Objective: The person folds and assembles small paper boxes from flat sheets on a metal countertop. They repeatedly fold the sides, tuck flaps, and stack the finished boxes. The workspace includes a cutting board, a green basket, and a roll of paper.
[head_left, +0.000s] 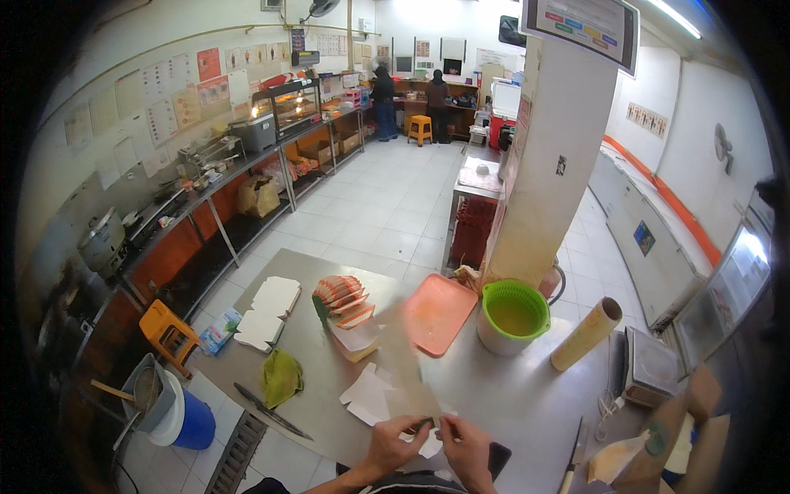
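Observation:
Over the near edge of the steel table, my left hand [390, 443] and my right hand [466, 449] are close together, fingers pinched. Between them they grip the lower end of a thin pale sheet [407, 370], blurred, which reaches away over the table. A small dark green bit shows at my left fingertips; I cannot make out what it is. Just beyond my left hand lies a white cardboard piece [366, 397] with cut flaps. Farther off, a stack of orange-and-white printed cartons [339, 296] leans in a row.
On the table [494, 395] are a flat white carton [270, 311], a green cloth [281, 377], a dark knife [271, 412], a pink tray [442, 314], a green basket in a bucket [515, 311], a yellowish roll [586, 333] and a scale [652, 366]. Another knife [571, 461] lies right.

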Motion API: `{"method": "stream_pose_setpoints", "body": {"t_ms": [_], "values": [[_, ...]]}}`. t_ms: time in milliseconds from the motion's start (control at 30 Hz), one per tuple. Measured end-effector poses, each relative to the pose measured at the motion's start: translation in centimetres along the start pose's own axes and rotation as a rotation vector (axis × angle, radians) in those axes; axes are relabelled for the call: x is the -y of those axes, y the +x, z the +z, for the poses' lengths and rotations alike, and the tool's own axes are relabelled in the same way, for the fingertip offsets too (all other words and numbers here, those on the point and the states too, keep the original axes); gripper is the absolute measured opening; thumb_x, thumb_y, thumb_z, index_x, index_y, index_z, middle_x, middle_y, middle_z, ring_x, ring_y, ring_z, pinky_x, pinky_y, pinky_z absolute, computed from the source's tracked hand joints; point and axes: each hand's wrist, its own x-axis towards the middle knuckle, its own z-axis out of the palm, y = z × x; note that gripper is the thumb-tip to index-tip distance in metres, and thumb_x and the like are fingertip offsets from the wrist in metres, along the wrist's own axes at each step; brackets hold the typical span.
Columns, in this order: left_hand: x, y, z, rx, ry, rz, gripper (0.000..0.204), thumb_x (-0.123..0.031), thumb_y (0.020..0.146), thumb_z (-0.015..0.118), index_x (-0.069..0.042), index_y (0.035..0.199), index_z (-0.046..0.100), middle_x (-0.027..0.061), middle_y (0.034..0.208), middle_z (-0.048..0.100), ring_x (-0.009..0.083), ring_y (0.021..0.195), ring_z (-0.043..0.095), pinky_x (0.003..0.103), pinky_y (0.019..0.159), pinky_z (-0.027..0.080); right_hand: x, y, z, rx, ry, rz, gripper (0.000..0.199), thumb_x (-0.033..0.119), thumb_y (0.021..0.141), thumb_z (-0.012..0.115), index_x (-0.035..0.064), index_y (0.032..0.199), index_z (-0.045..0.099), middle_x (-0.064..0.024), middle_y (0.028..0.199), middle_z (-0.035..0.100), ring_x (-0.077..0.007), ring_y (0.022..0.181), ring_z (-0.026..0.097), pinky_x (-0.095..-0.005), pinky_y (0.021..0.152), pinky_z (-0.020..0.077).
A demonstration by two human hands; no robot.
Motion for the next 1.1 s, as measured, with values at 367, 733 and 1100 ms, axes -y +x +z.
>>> {"method": "stream_pose_setpoints", "body": {"t_ms": [367,733,1100], "values": [[4.1,-0.3,2.7,-0.109,-0.239,-0.271,0.022,-0.009,0.096,0.077,0.004,0.114,0.078,0.0113,0.096,0.081,0.0147,0.083,0.075,0.026,0.075,0.059,-3.7,0.5,1.3,0.182,-0.184,0.039,0.012,0.009,0.095,0.074,-0.0003,0.102,0.075,-0.0167,0.098,0.071,-0.0318,0.082,0.073,-0.0375,0.073,0.0610],[4.2,-0.5,3.3,0.169,-0.751,-0.472,0.039,0.003,0.098,0.070,0.010,0.136,0.063,0.0178,0.125,0.073,0.0214,0.114,0.071,0.033,0.102,0.058,-4.6,1.6,0.0,0.142,0.047,0.160,0.017,0.015,0.098,0.074,-0.0013,0.104,0.075,-0.0153,0.096,0.070,-0.0252,0.083,0.074,-0.0341,0.074,0.0593],[4.3,-0.2,2.7,0.022,-0.676,-0.364,0.034,0.005,0.096,0.072,0.009,0.129,0.068,0.0164,0.119,0.075,0.0197,0.108,0.072,0.034,0.100,0.059,-2.2,2.9,-1.2,0.228,0.052,-0.032,0.013,0.008,0.095,0.075,-0.0008,0.104,0.075,-0.0132,0.096,0.070,-0.0251,0.081,0.072,-0.0359,0.072,0.0573]]}}
